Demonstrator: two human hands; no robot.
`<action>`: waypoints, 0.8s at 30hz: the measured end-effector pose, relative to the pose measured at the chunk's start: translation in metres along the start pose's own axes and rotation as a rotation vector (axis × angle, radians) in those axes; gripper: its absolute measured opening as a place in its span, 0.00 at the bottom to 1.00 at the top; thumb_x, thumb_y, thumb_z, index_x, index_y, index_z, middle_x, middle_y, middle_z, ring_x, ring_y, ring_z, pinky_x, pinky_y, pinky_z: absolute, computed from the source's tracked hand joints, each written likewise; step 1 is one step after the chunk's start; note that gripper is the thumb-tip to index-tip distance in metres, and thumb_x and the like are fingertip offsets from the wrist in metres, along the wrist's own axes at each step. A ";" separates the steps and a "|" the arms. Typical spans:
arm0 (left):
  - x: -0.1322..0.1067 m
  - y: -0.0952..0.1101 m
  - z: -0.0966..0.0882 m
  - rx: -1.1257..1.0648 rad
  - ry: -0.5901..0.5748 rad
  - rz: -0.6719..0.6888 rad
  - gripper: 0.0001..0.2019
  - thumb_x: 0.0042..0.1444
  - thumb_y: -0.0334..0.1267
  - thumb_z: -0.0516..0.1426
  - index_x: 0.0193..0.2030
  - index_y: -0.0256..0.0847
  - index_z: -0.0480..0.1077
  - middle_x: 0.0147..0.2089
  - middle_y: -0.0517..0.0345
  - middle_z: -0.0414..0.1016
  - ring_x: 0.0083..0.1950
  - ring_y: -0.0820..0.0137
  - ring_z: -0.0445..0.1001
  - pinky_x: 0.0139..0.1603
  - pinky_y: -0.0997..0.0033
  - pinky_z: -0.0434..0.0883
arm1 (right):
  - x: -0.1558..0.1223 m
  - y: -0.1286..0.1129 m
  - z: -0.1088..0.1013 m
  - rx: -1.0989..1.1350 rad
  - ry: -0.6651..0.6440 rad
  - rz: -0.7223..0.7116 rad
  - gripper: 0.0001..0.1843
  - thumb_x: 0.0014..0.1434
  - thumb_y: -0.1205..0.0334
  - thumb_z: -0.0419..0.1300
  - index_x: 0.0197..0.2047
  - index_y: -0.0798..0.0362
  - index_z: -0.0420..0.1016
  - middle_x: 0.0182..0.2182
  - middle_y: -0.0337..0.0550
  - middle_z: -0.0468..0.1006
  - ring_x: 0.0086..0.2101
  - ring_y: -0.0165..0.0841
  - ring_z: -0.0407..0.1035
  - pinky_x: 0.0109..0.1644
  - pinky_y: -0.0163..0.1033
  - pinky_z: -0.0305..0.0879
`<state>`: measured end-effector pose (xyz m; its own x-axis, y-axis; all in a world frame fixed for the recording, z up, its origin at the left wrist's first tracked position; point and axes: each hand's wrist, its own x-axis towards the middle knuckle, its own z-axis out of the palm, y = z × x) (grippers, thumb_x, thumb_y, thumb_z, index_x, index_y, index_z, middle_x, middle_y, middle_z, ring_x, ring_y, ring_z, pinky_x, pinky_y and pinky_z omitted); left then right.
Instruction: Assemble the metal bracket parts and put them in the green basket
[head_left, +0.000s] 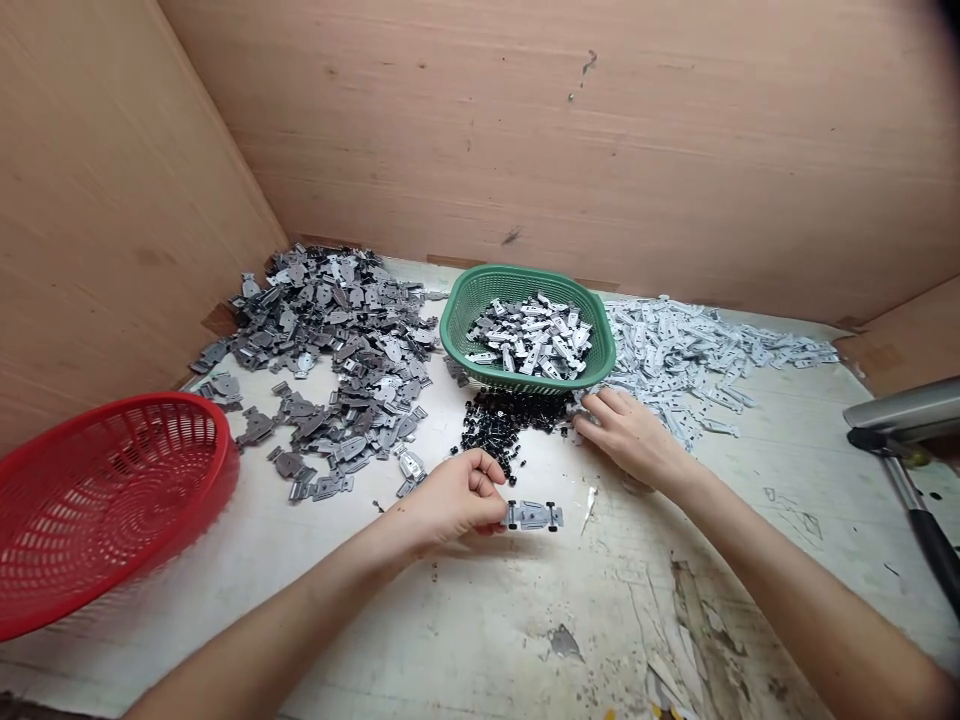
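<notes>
My left hand point(474, 492) pinches one end of a small grey toy car chassis point(533, 515), held level over the table. Two black wheel pairs on axles lie across it, one near each end. My right hand point(626, 435) reaches beside the front right corner of the green basket point(452, 330). Its fingers are bent together at the edge of the light grey parts, and what is in them is hidden. Between the hands and the basket lies a heap of black wheel axles point(491, 425).
Dark grey chassis plates point(352, 340) are heaped at left, light grey flat parts point(675, 350) at right. The green basket contains many chassis pieces. A red basket point(217, 450) stands at far left, a metal-and-black tool point(904, 410) at far right. Wooden walls point(525, 130) enclose the table.
</notes>
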<state>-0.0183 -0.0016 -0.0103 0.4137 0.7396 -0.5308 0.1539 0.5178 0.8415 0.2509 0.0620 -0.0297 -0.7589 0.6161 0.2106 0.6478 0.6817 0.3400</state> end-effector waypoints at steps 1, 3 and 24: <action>0.000 -0.001 0.000 0.000 -0.002 0.004 0.14 0.39 0.25 0.54 0.35 0.39 0.60 0.21 0.68 0.69 0.21 0.78 0.67 0.26 0.76 0.64 | -0.004 -0.002 -0.002 0.016 -0.005 -0.003 0.10 0.58 0.75 0.50 0.35 0.55 0.71 0.41 0.52 0.70 0.38 0.39 0.61 0.40 0.42 0.59; 0.001 -0.002 0.000 0.005 -0.009 0.008 0.14 0.39 0.26 0.54 0.35 0.39 0.60 0.21 0.68 0.69 0.21 0.78 0.67 0.26 0.77 0.64 | -0.012 -0.010 -0.008 0.094 -0.023 0.023 0.08 0.57 0.74 0.51 0.35 0.56 0.70 0.38 0.52 0.70 0.37 0.40 0.61 0.38 0.42 0.60; -0.002 -0.001 0.002 0.020 -0.019 0.000 0.14 0.39 0.25 0.55 0.35 0.39 0.61 0.21 0.68 0.69 0.22 0.77 0.67 0.26 0.76 0.65 | -0.052 -0.059 -0.028 0.398 -0.068 0.146 0.15 0.61 0.74 0.47 0.46 0.55 0.71 0.37 0.52 0.73 0.37 0.40 0.66 0.35 0.43 0.66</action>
<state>-0.0177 -0.0043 -0.0100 0.4306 0.7313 -0.5290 0.1718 0.5090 0.8435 0.2502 -0.0211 -0.0355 -0.6602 0.7328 0.1649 0.7330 0.6765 -0.0715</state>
